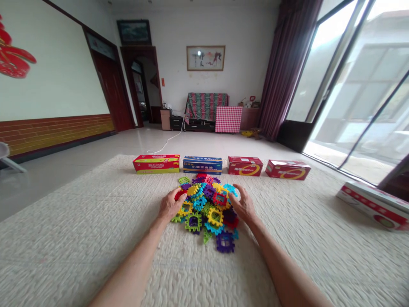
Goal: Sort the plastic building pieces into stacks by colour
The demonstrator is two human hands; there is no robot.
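One left hand (171, 204) and one right hand (243, 204), loosely spread, flanked plastic pieces (204, 207), probably light, stiff, best pinched by rims, toward the mat's (96, 238) far edge.

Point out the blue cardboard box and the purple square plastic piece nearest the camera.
Blue cardboard box (202, 167): head view, front face.
Purple square plastic piece (225, 241): head view, central lattice.

Cream textured mat (96, 204); on it, a heap of colourful plastic pieces (207, 208); four boxes (202, 166) lined up behind; another box (372, 205) at right.
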